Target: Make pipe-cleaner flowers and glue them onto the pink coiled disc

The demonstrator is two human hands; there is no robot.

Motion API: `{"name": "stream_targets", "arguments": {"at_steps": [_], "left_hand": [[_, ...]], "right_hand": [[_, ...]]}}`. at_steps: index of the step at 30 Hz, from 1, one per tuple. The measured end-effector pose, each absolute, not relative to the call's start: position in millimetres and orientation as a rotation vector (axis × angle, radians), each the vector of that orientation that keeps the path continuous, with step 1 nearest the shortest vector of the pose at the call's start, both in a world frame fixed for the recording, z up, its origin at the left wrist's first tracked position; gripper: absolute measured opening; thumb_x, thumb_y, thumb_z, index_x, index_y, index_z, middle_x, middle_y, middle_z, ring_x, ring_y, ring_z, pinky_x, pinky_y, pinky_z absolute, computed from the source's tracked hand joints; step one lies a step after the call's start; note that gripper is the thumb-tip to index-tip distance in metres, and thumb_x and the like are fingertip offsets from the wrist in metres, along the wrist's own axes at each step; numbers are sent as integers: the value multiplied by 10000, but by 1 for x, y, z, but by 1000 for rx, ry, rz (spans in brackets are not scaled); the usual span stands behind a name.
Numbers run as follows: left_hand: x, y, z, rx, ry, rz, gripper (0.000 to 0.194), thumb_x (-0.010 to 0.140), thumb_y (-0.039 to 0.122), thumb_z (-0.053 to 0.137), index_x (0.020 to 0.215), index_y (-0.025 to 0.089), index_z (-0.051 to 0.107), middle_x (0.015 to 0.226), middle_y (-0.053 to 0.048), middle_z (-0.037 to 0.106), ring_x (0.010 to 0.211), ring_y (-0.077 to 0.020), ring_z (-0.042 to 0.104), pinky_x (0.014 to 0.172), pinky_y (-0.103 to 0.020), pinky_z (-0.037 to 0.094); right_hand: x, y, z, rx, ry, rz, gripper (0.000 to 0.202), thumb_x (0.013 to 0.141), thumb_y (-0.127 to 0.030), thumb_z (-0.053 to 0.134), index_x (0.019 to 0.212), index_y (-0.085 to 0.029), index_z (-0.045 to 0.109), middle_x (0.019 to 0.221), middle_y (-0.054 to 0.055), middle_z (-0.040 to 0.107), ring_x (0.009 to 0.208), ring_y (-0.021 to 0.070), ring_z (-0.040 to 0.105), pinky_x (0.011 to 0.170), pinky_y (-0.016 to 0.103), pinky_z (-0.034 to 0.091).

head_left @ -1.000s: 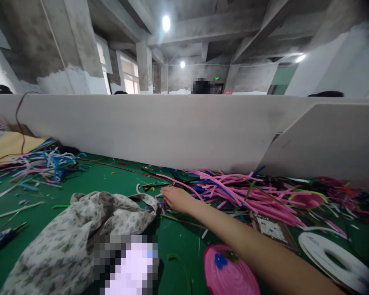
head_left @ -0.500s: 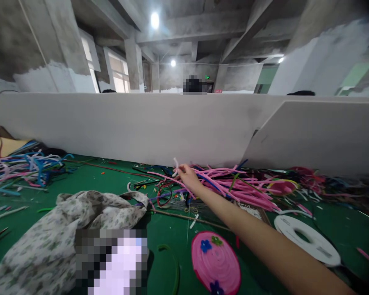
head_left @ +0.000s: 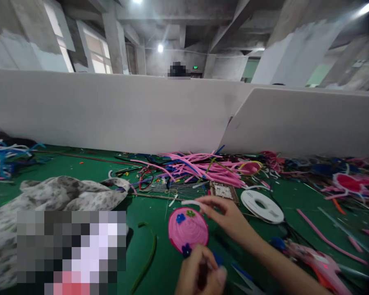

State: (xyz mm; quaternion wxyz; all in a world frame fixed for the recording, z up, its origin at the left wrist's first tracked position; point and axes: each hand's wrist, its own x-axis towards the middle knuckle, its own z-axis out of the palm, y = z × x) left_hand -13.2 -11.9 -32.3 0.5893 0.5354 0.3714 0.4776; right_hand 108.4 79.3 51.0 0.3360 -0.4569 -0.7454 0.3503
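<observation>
My right hand pinches a short white pipe cleaner above the far edge of a pink coiled disc. The disc lies on the green table and carries blue, green and dark blue pipe-cleaner flowers. My left hand is at the near edge of the disc, fingers curled together. A blue piece shows by its fingertips; whether they grip it I cannot tell. Scissors with a blue part lie just right of this hand.
Pink pipe cleaners are heaped along the white partition. A white spool and a pink glue gun lie on the right. Floral cloth and a green pipe cleaner lie left. Another person's head shows beyond the partition, blurred.
My right hand has drawn back from the pink heap toward me, bringing the white pipe cleaner over the disc. My left hand has come into view. The camera has turned right and down.
</observation>
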Motion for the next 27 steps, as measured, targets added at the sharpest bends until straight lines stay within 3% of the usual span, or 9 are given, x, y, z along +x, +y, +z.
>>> {"name": "stream_targets", "arguments": {"at_steps": [3, 6, 11, 16, 20, 23, 27], "left_hand": [[-5, -5, -31, 959, 850, 1226, 489, 769, 674, 496, 717, 189, 461, 529, 74, 341, 472, -78, 281, 457, -205, 236], [-2, -1, -27, 728, 816, 1233, 510, 669, 679, 610, 726, 187, 486, 564, 67, 388, 504, -83, 321, 483, -196, 290], [-6, -4, -24, 694, 857, 1181, 498, 647, 634, 668, 643, 176, 472, 569, 62, 394, 540, -85, 333, 515, -189, 308], [-11, -7, -30, 890, 978, 1060, 540, 630, 701, 615, 617, 182, 470, 564, 54, 364, 538, -99, 306, 499, -212, 256], [-16, -3, -26, 1293, 987, 1022, 596, 712, 744, 470, 527, 185, 378, 539, 44, 303, 540, -106, 278, 509, -242, 222], [-17, 0, -21, 1443, 925, 919, 639, 696, 792, 403, 489, 195, 310, 499, 55, 253, 491, -90, 226, 478, -250, 173], [-17, 4, -28, 1264, 790, 818, 617, 656, 776, 482, 476, 204, 338, 414, 80, 247, 399, -61, 180, 416, -236, 132]], "right_hand": [[126, 40, 33, -1185, -1982, 579, 171, 849, -297, 559, 917, -228, 700, 894, 38, 730, 865, 203, 672, 845, 339, 508], [133, 15, 17, -999, -2060, 320, 210, 852, -172, 542, 1002, -251, 665, 855, 10, 727, 793, 159, 678, 929, 348, 470], [141, -8, 14, -872, -2207, 245, 357, 820, -41, 493, 1103, -240, 582, 802, -10, 699, 706, 117, 651, 916, 319, 466], [148, -17, 17, -916, -2216, 291, 242, 813, -79, 515, 980, -226, 613, 772, -2, 702, 687, 119, 642, 889, 266, 454], [150, -8, 16, -893, -2254, 407, 52, 813, -256, 628, 839, -212, 637, 601, -44, 647, 551, 95, 585, 826, 239, 439], [152, 5, 25, -839, -2336, 455, 129, 831, -285, 630, 734, -202, 639, 554, -57, 607, 517, 76, 542, 824, 258, 404], [154, 22, 41, -766, -2410, 513, 114, 841, -270, 629, 746, -218, 665, 606, -44, 616, 598, 91, 530, 652, 250, 366]]}}
